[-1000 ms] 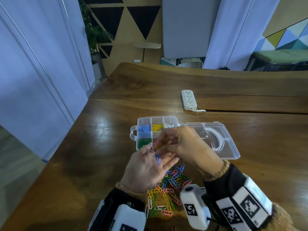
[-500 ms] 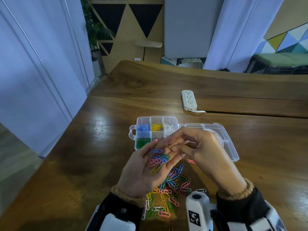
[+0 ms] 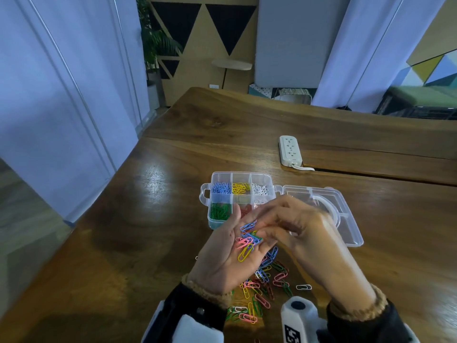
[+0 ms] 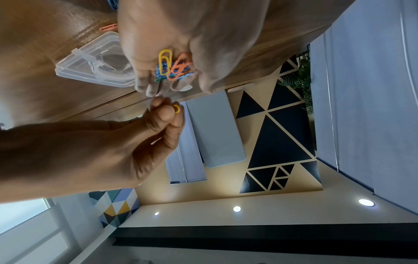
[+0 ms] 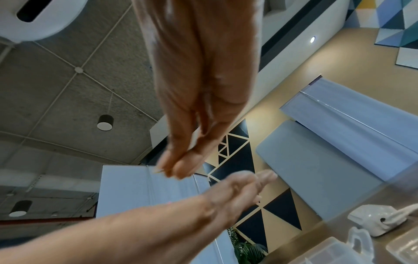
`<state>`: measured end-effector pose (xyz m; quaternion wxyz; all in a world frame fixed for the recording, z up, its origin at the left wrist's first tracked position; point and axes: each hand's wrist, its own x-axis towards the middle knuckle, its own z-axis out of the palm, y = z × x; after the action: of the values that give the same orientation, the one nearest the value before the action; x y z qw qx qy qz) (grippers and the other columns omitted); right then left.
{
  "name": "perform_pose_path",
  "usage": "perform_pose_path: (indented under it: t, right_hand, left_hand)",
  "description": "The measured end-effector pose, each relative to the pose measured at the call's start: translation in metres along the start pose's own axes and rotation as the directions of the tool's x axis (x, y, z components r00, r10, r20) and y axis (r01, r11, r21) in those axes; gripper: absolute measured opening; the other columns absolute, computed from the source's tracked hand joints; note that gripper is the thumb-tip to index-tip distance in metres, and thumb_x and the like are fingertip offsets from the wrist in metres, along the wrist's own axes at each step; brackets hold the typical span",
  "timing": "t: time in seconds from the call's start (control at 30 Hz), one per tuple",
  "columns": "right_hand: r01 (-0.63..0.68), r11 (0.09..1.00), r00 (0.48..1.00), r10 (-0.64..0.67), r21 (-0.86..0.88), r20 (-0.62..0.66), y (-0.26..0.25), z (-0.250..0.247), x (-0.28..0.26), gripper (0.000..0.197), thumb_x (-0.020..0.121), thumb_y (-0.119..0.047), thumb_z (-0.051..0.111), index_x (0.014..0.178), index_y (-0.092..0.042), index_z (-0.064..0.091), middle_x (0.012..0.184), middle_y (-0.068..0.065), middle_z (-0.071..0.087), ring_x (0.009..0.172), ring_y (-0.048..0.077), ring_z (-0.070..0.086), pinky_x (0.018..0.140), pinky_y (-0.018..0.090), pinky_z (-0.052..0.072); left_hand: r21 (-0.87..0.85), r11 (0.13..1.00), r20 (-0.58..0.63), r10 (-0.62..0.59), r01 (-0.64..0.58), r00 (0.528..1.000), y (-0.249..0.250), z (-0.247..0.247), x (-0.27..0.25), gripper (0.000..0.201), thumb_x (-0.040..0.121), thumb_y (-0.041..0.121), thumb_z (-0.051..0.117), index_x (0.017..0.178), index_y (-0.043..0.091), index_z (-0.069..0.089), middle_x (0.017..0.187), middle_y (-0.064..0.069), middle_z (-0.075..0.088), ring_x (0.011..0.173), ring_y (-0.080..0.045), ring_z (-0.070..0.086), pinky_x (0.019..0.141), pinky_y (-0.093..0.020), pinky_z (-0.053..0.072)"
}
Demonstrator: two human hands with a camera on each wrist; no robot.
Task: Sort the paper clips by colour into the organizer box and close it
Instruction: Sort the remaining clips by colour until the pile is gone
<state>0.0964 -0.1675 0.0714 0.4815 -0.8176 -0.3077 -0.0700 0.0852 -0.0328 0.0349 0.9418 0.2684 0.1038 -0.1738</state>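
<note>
My left hand [image 3: 220, 258] lies palm up just in front of the organizer box [image 3: 205, 194] and carries several mixed paper clips [image 3: 247, 240] on its palm. My right hand [image 3: 299, 226] hovers over those fingers. In the left wrist view it pinches one yellow clip [image 4: 176, 109] between thumb and fingertips, just off the left hand [image 4: 181, 26]. The clear box holds blue, yellow and white clips in its back row, green and red in front. Its lid [image 3: 351, 226] lies open to the right. A loose pile of clips [image 3: 267, 280] sits on the table under my wrists.
A white power strip [image 3: 290, 151] lies beyond the box on the wooden table [image 3: 160, 219]. One white clip [image 3: 303, 287] lies apart at the pile's right. The table's left edge runs diagonally close by, with blue curtains past it.
Both hands have drawn back from the box toward me. The left palm has turned up more, showing its clips, and the right fingers have come off it pinching a clip.
</note>
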Motion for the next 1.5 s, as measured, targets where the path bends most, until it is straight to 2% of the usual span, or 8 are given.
perform_pose_path:
  t: [0.07, 0.23, 0.43, 0.63, 0.73, 1.0, 1.1, 1.5]
  right_hand:
    - [0.129, 0.991, 0.985, -0.124, -0.036, 0.123, -0.002, 0.002, -0.002, 0.004, 0.076, -0.02, 0.069, 0.079, -0.017, 0.072, 0.092, -0.008, 0.063, 0.086, -0.003, 0.06, 0.074, 0.008, 0.045]
    - [0.283, 0.946, 0.93, -0.23, -0.159, 0.285, 0.009, 0.013, -0.003, 0.012, 0.08, -0.024, 0.06, 0.088, -0.019, 0.068, 0.099, -0.005, 0.058, 0.099, 0.012, 0.055, 0.078, 0.028, 0.048]
    - [0.274, 0.946, 0.93, -0.215, -0.175, 0.298, 0.01, 0.016, -0.002, 0.013, 0.079, -0.027, 0.059, 0.082, -0.017, 0.066, 0.097, -0.006, 0.053, 0.099, 0.006, 0.045, 0.074, 0.03, 0.046]
    - [-0.061, 0.974, 0.998, 0.067, 0.216, -0.022, -0.001, 0.011, 0.0, 0.007, 0.079, -0.018, 0.067, 0.084, -0.02, 0.062, 0.083, -0.001, 0.068, 0.077, 0.012, 0.065, 0.065, 0.022, 0.051]
    - [-0.176, 0.893, 0.956, 0.255, 0.414, -0.145, 0.003, 0.004, 0.002, 0.009, 0.077, -0.004, 0.065, 0.08, -0.012, 0.064, 0.067, 0.002, 0.069, 0.057, 0.005, 0.062, 0.052, 0.014, 0.046]
    - [-0.379, 0.765, 0.907, 0.42, 0.52, 0.044, 0.015, 0.009, -0.002, 0.016, 0.075, 0.005, 0.063, 0.085, -0.005, 0.07, 0.074, 0.012, 0.072, 0.063, 0.015, 0.067, 0.059, 0.018, 0.053]
    - [-0.405, 0.763, 0.899, 0.434, 0.504, 0.063, 0.015, 0.009, 0.0, 0.016, 0.075, 0.006, 0.064, 0.085, -0.005, 0.07, 0.072, 0.011, 0.072, 0.061, 0.015, 0.066, 0.059, 0.018, 0.053]
    - [-0.453, 0.85, 0.849, 0.504, -0.27, 0.16, 0.063, -0.003, 0.134, 0.006, 0.079, 0.003, 0.066, 0.077, -0.002, 0.069, 0.053, 0.0, 0.064, 0.048, 0.006, 0.06, 0.052, 0.015, 0.048]
  left_hand:
    - [-0.01, 1.0, 0.033, -0.018, 0.018, 0.999, 0.002, -0.005, 0.002, 0.058, 0.101, 0.041, 0.03, 0.104, -0.007, 0.062, 0.08, -0.02, 0.068, 0.07, -0.025, 0.07, 0.061, -0.031, 0.059]
    - [0.151, 0.987, -0.066, 0.073, -0.062, 0.995, 0.008, -0.017, -0.007, 0.054, 0.105, 0.02, 0.021, 0.124, -0.027, 0.038, 0.12, -0.046, 0.046, 0.097, -0.04, 0.052, 0.069, -0.008, 0.049]
    - [0.35, 0.931, 0.025, 0.104, -0.106, 0.994, 0.002, -0.019, 0.001, 0.05, 0.104, 0.027, 0.024, 0.139, -0.002, 0.043, 0.146, -0.018, 0.042, 0.136, -0.021, 0.041, 0.113, -0.025, 0.029]
    - [-0.11, 0.994, 0.033, 0.0, 0.003, 0.999, -0.001, -0.018, 0.008, 0.034, 0.102, 0.013, 0.034, 0.104, -0.003, 0.063, 0.082, -0.014, 0.066, 0.074, -0.019, 0.07, 0.08, -0.036, 0.059]
    - [-0.125, 0.992, 0.008, -0.017, 0.018, 1.0, 0.0, -0.021, 0.011, 0.05, 0.099, 0.024, 0.034, 0.095, -0.01, 0.071, 0.102, -0.023, 0.069, 0.09, -0.033, 0.07, 0.086, -0.052, 0.051]
    - [-0.046, 0.996, 0.062, -0.072, 0.075, 0.995, 0.005, -0.031, 0.007, 0.063, 0.099, 0.041, 0.029, 0.132, -0.008, 0.049, 0.134, -0.026, 0.051, 0.113, -0.032, 0.056, 0.117, -0.045, 0.024]
    - [-0.048, 0.997, 0.042, -0.061, 0.063, 0.997, 0.01, -0.031, 0.006, 0.06, 0.099, 0.039, 0.028, 0.128, -0.007, 0.053, 0.134, -0.024, 0.053, 0.111, -0.03, 0.062, 0.111, -0.042, 0.034]
    - [-0.236, 0.972, -0.056, 0.001, -0.015, 0.998, 0.037, -0.059, -0.005, 0.041, 0.097, 0.017, 0.042, 0.12, -0.013, 0.056, 0.131, -0.03, 0.053, 0.118, -0.038, 0.056, 0.091, -0.045, 0.05]
